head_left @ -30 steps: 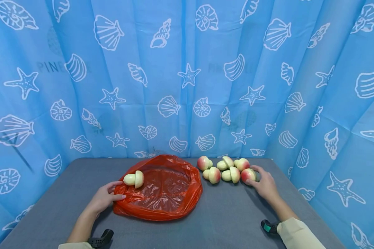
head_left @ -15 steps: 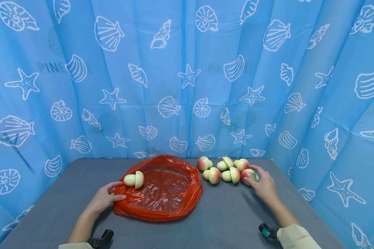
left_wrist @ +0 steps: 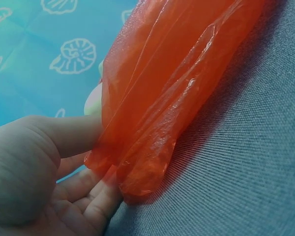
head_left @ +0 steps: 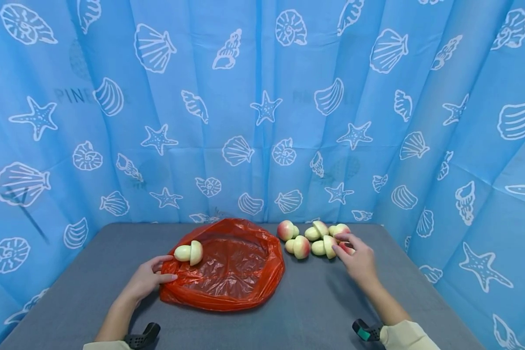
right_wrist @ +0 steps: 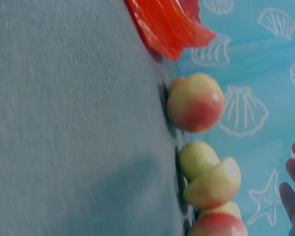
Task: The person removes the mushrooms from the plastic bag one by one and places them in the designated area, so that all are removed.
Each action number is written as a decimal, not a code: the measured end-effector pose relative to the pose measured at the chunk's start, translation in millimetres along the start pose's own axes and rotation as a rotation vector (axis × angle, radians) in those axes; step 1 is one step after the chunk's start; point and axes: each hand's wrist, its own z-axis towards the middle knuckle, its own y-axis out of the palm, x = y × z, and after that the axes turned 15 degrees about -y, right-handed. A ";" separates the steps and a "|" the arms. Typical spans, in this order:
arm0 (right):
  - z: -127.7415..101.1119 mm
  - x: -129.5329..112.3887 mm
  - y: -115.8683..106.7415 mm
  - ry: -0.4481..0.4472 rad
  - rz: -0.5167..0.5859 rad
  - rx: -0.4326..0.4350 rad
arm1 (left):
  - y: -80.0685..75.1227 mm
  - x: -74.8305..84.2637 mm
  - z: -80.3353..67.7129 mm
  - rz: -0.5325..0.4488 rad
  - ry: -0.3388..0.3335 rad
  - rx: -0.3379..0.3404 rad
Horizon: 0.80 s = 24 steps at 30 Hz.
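Observation:
A red plastic bag [head_left: 227,296] lies spread on the table with its mouth open upward. My left hand [head_left: 145,282] pinches its left rim, thumb above and fingers underneath in the left wrist view. One pale toy mushroom [head_left: 188,253] with a faintly red cap rests at the bag's left side, close to the fingertips. My right hand [head_left: 359,260] hovers at the right end of a group of similar mushrooms, holding nothing, fingers spread. It partly hides one red-capped mushroom [head_left: 346,246]. Just left of its fingertips lies another mushroom [head_left: 324,247]; whether they touch is unclear.
More mushrooms lie close together: a rear-left one [head_left: 287,230], a front-left one [head_left: 298,247], a rear-middle one [head_left: 317,230] and a rear-right one [head_left: 339,229]. A blue shell-print curtain [head_left: 262,170] stands behind the grey cloth-covered table [head_left: 245,333].
My right hand has moved left off the rightmost mushroom, toward the front-middle one. The left hand, the bag and the mushrooms look unmoved.

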 end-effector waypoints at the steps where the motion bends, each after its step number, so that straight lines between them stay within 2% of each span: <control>1: -0.3 -1.9 2.1 -0.003 0.007 -0.002 | 0.1 -0.4 0.5 0.000 0.002 0.000; 12: 1.5 -22.3 26.2 -0.108 0.064 0.046 | 1.3 -0.6 -0.2 -0.019 -0.006 -0.013; 24: 17.7 -43.2 56.8 -0.200 0.160 -0.006 | 0.6 0.6 -0.8 -0.010 -0.003 0.002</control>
